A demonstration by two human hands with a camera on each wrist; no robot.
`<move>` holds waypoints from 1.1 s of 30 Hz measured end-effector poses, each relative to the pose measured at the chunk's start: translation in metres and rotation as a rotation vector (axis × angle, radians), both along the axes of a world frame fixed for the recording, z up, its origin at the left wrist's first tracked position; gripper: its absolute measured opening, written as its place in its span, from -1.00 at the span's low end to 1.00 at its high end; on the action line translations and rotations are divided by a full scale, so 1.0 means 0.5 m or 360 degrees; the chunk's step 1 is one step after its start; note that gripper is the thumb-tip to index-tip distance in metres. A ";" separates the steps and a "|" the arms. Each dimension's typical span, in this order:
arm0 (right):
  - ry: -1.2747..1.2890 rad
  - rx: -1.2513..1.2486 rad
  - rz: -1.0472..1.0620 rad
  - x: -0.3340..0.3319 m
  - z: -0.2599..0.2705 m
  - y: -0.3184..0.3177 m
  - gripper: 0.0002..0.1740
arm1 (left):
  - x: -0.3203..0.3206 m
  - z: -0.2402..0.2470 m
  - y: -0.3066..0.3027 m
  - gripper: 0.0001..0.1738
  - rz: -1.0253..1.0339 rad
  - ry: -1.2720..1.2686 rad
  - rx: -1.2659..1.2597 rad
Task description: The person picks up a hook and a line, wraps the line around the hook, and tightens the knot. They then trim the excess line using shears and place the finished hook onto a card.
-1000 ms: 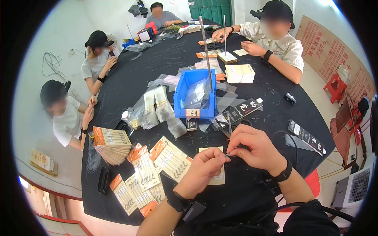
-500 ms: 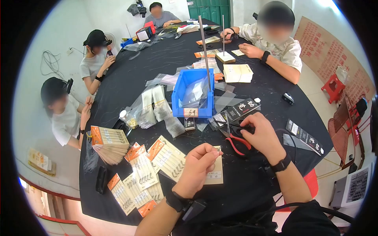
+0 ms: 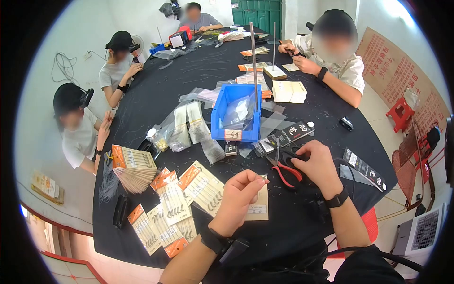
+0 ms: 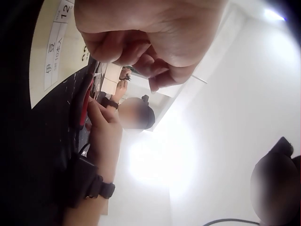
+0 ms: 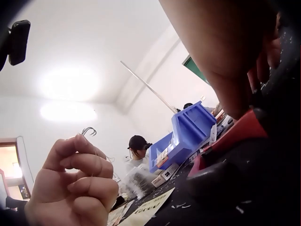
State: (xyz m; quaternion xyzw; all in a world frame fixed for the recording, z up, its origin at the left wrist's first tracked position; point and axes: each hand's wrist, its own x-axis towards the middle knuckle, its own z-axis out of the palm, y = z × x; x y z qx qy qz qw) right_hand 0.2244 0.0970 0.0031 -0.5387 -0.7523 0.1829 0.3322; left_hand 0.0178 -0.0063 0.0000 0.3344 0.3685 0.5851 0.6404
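Note:
My left hand (image 3: 241, 196) pinches small fish hooks (image 5: 88, 132) between thumb and fingertips, and their curved ends stick up past the fingers in the right wrist view. A thin line trails below them. Under this hand lies a cream card (image 3: 257, 208) with a printed label. My right hand (image 3: 317, 165) is at the black-handled scissors (image 3: 287, 154), its thumb and fingers curled around the handle, partly hiding it. Red-handled pliers (image 3: 288, 175) lie open on the black cloth just left of the right hand.
A blue bin (image 3: 236, 135) with clear bags and a metal rod stands ahead. Hook cards (image 3: 172, 203) spread at left beside a thick card bundle (image 3: 135, 165). Black packages (image 3: 364, 168) lie at right. Several people sit around the table (image 3: 189, 78).
My right hand has left the left hand's fingertips and moved right to the scissors, uncovering the pliers. The left hand keeps pinching the hooks. The view has shifted slightly.

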 end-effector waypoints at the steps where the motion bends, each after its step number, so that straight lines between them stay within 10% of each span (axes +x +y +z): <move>1: 0.0047 -0.0066 -0.0021 -0.001 0.014 -0.005 -0.74 | -0.001 0.000 0.001 -0.88 0.0014 0.0010 0.0007; 20: -0.0136 0.0246 -0.0128 0.005 0.010 -0.020 -0.74 | -0.001 -0.003 0.003 -0.91 0.0128 0.0162 0.0080; 27: 0.0487 -0.0044 0.1045 -0.030 0.067 -0.040 -0.78 | 0.004 0.007 -0.002 -0.90 -0.0049 0.0251 -0.0020; 33: 0.0397 -0.0025 0.1235 -0.036 0.057 -0.042 -0.81 | 0.005 0.011 -0.004 -0.89 -0.0155 0.0306 0.0017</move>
